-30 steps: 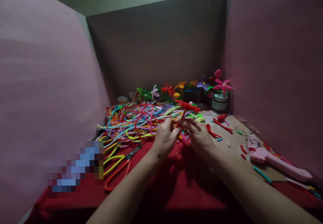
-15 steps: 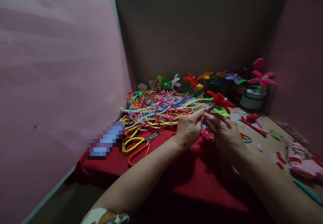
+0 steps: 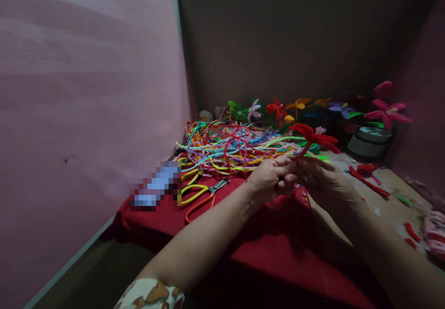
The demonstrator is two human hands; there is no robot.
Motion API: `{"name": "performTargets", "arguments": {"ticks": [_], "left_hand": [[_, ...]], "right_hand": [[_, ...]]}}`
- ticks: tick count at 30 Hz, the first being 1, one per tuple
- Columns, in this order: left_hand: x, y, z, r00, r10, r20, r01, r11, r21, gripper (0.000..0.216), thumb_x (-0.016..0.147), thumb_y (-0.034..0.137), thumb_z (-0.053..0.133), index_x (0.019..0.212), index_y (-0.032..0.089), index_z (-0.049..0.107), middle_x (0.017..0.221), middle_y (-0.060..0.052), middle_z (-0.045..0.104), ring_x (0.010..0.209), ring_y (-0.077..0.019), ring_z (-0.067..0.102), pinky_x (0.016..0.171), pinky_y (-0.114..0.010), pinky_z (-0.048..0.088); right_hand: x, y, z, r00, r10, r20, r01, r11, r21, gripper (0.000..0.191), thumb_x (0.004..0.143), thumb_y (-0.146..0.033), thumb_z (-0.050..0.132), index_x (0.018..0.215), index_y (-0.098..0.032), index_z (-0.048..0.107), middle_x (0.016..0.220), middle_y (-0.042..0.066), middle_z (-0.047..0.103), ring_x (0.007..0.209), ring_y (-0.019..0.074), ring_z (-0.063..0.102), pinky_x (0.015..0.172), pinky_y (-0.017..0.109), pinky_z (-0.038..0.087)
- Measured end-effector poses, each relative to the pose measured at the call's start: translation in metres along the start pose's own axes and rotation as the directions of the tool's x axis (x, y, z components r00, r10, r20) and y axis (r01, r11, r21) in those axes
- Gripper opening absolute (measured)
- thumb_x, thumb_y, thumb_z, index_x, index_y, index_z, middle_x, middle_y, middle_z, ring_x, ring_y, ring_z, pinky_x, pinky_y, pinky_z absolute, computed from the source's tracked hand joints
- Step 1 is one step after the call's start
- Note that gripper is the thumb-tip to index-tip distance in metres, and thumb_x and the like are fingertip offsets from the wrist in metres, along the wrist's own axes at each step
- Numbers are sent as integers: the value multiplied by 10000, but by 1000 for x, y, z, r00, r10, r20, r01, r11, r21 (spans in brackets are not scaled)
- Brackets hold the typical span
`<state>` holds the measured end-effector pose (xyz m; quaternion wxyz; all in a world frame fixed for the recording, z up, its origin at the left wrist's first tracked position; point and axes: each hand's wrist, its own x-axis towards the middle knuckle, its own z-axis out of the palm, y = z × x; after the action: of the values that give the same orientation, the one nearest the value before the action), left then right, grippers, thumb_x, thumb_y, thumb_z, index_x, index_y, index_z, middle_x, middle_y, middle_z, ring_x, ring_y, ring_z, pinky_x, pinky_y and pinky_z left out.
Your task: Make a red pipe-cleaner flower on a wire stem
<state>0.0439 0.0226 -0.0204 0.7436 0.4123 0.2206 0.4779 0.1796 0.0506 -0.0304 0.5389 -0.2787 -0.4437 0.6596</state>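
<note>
A red pipe-cleaner flower (image 3: 314, 137) with a pale centre stands up above my two hands, tilted to the right on its red stem. My left hand (image 3: 274, 177) is closed, its thumb and fingers pinching the lower stem. Right beside it, my right hand (image 3: 321, 177) is closed on the same stem, with its fingertips partly hidden. Behind my hands lies a large tangle of coloured pipe cleaners (image 3: 225, 146). Scissors (image 3: 203, 195) with yellow and red handles rest on the red cloth (image 3: 243, 234) to the left of my left forearm.
Several finished flowers (image 3: 278, 109) line the back of the table. A grey-green round container (image 3: 369, 143) stands at the back right. Red pipe-cleaner pieces (image 3: 368, 181) and scraps lie on the right. A pink wall (image 3: 86, 114) borders the left; a blurred-out object (image 3: 156, 186) lies near it.
The view has turned slightly, shifting most things rightward. The flower has tipped so its pale centre shows. Both hands stay on the stem, my left fingers now curled more.
</note>
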Motion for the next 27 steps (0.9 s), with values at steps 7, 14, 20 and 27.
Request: {"name": "performTargets", "arguments": {"ticks": [7, 14, 20, 27], "left_hand": [[-3, 4, -2, 991, -103, 89, 112, 987, -113, 152, 779, 183, 555, 931, 177, 568, 529, 77, 372, 334, -10, 191, 348, -130, 167], [4, -5, -2, 926, 359, -119, -115, 567, 816, 178, 827, 291, 471, 769, 152, 566, 557, 16, 488, 436, -76, 421, 445, -197, 319], [5, -17, -10, 796, 572, 201, -87, -221, 971, 224, 859, 202, 379, 840, 161, 598, 710, -57, 599, 630, -157, 548, 619, -267, 387], [7, -8, -5, 833, 547, -81, -154, 370, 916, 204, 827, 267, 451, 723, 169, 598, 552, 26, 503, 500, -92, 460, 505, -207, 352]], "right_hand": [[1, -3, -2, 999, 15, -41, -15, 1000, -2, 237, 485, -200, 770, 713, -194, 704, 696, 16, 691, 570, 120, 598, 545, 241, 469], [0, 6, 8, 978, -82, -190, 85, 996, 8, 166, 523, -216, 761, 665, -166, 693, 622, 7, 653, 535, 108, 539, 491, 235, 407], [-5, 11, 15, 963, -138, -230, 141, 990, -6, 155, 564, -236, 738, 685, -152, 692, 675, 25, 658, 628, 134, 551, 583, 267, 433], [-7, 2, 18, 981, -179, -77, 167, 975, -149, 119, 588, -239, 729, 680, -171, 697, 660, -15, 637, 635, 117, 531, 620, 247, 417]]}}
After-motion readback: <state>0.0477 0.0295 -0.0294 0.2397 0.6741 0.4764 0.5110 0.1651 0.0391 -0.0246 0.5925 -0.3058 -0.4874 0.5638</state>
